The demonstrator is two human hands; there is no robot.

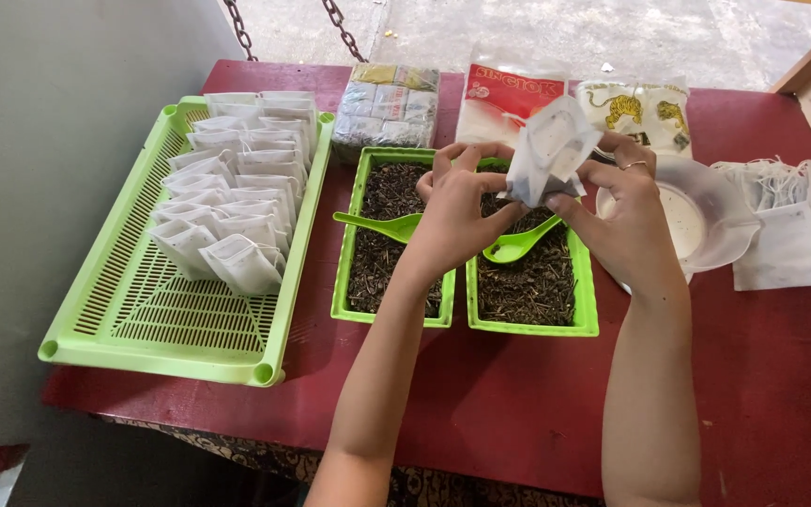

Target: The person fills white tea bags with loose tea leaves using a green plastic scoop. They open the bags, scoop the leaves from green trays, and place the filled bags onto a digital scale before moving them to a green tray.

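Note:
Both hands hold one small white filter bag (550,150) above two green trays of dark loose tea. My left hand (459,214) pinches the bag's lower left side; my right hand (623,208) grips its right side and wears a ring. The bag's bottom looks dark with tea. Under the hands sit the left tea tray (351,252) with a green spoon (377,223) and the right tea tray (586,299) with another green spoon (516,248).
A large green slotted tray (143,310) on the left holds several filled white bags (237,188). Packets lie at the table's far edge (387,101). A clear plastic bowl (711,221) and a stack of empty bags (795,225) sit to the right on the red table (518,394).

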